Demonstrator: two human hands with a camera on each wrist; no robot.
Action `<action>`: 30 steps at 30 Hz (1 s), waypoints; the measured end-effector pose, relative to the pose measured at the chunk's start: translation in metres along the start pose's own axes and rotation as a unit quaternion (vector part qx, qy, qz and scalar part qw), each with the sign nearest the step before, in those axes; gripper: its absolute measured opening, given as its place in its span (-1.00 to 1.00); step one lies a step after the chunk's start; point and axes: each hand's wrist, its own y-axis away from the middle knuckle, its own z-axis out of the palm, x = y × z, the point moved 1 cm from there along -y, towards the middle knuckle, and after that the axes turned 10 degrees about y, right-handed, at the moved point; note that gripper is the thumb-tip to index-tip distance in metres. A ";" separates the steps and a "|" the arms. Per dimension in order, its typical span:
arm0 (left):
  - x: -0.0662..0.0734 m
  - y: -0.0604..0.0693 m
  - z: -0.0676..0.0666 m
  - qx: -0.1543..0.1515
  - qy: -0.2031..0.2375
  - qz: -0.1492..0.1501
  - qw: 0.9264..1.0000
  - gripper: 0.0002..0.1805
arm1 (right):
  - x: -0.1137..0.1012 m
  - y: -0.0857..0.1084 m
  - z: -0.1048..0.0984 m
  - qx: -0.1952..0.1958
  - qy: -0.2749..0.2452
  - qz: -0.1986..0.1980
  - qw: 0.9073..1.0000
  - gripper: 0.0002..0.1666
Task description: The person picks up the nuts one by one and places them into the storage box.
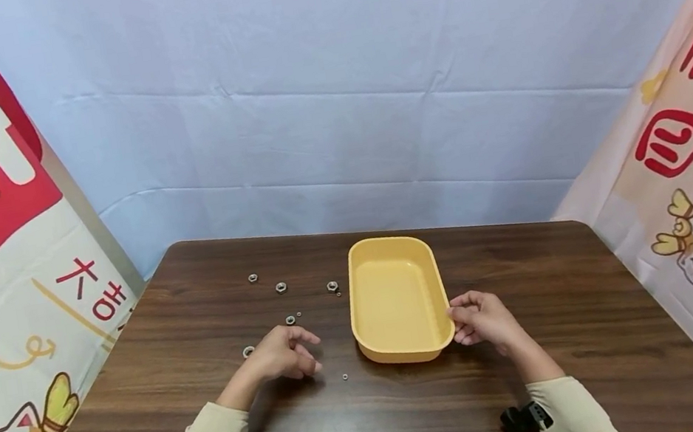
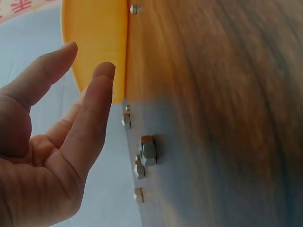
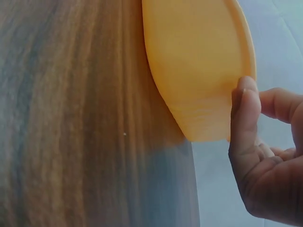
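A yellow rectangular plastic tray (image 1: pixel 395 298) with rounded corners lies on the table, its open side up. At its right side, near the front corner, my right hand (image 1: pixel 483 319) pinches the rim between thumb and fingers, also seen in the right wrist view on the tray wall (image 3: pixel 199 71). My left hand (image 1: pixel 282 352) hovers left of the tray with fingers loosely extended and nothing held. Near it lie a hex nut (image 1: pixel 291 320) and a larger nut (image 1: pixel 249 351), partly behind the hand. A tiny nut (image 1: pixel 345 377) sits in front of the tray.
Farther back on the dark wooden table (image 1: pixel 529 271) are more metal nuts of mixed size, among them one nut (image 1: pixel 332 286) close to the tray's left side, another nut (image 1: pixel 281 287) and a third nut (image 1: pixel 253 278). A pale cloth (image 1: pixel 341 134) hangs behind the table.
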 end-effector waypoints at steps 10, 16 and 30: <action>-0.008 -0.007 0.008 -0.022 0.011 -0.013 1.000 -0.56 | -0.002 -0.002 0.005 -0.002 0.010 -0.010 1.000 -0.72; -0.011 -0.010 0.013 -0.041 0.017 -0.022 0.999 -0.62 | -0.002 -0.003 0.005 -0.002 0.011 -0.005 1.000 -0.75; -0.007 -0.007 0.031 -0.064 -0.022 -0.056 0.996 -0.72 | -0.007 0.000 0.005 -0.021 -0.001 0.004 1.000 -0.73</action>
